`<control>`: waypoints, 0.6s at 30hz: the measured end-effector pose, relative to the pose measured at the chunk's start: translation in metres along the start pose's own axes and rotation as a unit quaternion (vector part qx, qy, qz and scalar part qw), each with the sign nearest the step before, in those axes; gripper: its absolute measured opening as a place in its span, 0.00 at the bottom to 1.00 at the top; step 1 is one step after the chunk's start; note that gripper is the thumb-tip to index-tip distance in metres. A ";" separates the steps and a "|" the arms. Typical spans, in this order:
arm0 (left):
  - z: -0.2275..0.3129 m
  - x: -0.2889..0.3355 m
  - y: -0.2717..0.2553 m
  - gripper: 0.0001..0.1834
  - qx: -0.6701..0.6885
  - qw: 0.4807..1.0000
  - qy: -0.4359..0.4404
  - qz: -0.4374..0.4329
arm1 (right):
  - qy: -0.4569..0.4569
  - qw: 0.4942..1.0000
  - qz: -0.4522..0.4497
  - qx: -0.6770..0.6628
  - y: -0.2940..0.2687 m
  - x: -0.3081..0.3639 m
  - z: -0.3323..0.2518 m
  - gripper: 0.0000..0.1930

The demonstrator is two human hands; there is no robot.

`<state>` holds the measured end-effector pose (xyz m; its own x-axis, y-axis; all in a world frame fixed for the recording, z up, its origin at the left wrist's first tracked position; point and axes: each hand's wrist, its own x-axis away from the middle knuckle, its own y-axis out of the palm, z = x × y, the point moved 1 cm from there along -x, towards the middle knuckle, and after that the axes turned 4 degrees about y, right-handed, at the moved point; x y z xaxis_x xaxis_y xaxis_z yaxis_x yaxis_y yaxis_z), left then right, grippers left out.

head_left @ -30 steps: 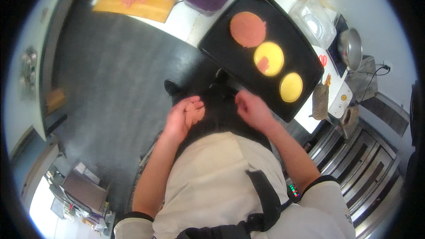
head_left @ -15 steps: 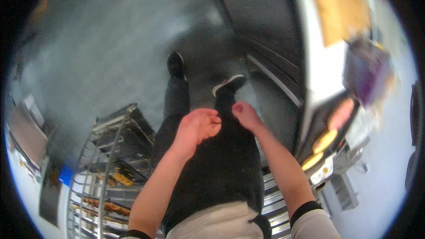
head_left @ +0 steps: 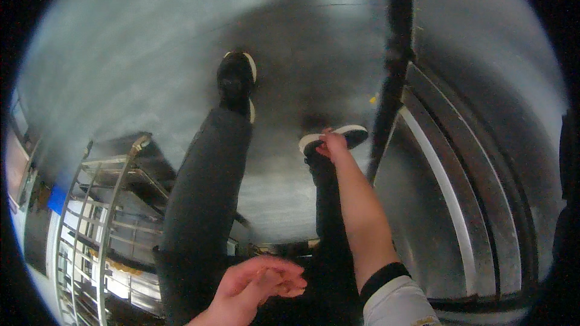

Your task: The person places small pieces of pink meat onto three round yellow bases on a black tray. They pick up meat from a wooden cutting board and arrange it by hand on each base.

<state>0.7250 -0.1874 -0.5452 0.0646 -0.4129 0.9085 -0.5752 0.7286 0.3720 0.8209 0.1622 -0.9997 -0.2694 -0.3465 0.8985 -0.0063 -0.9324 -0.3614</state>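
Observation:
Low in front of my dark clothing, my left hand (head_left: 261,284) is loosely curved, its fingers half bent and nothing visible in it. Farther forward, my right hand (head_left: 332,143) hangs at the end of a stretched arm and overlaps my right shoe (head_left: 353,134) in the picture. Its fingers look slightly apart, and no object shows in them. My left shoe (head_left: 237,75) is planted ahead on the grey floor (head_left: 151,60). Neither hand seems to touch any equipment.
A metal wheeled rack (head_left: 106,229) with several tiers stands at the left. Along the right runs a dark metal cabinet (head_left: 423,205) with a pale metal strip down its front. A small yellow scrap (head_left: 373,100) lies near its base.
The view has tipped toward the floor and cabinet, and the counter with food has left it. My hands have moved apart: the right reaches farther forward, the left sits lower. My legs are mid-step.

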 end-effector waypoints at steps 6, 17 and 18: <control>0.003 -0.007 0.002 0.34 0.026 0.998 0.035 -0.052 | 0.014 0.999 0.028 0.018 0.013 -0.065 0.011 0.11; -0.001 -0.014 0.007 0.27 0.047 0.998 0.006 -0.038 | 0.023 0.984 0.096 0.151 0.019 -0.098 -0.007 0.05; -0.004 -0.017 0.007 0.27 0.051 0.998 0.014 -0.039 | -0.014 0.981 0.081 0.177 0.021 -0.093 -0.010 0.05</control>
<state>0.7236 -0.1732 -0.5572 0.1348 -0.4492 0.8832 -0.6476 0.6346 0.4217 0.8364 0.1761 -1.0935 -0.2131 -0.4919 0.8442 0.3716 -0.8399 -0.3956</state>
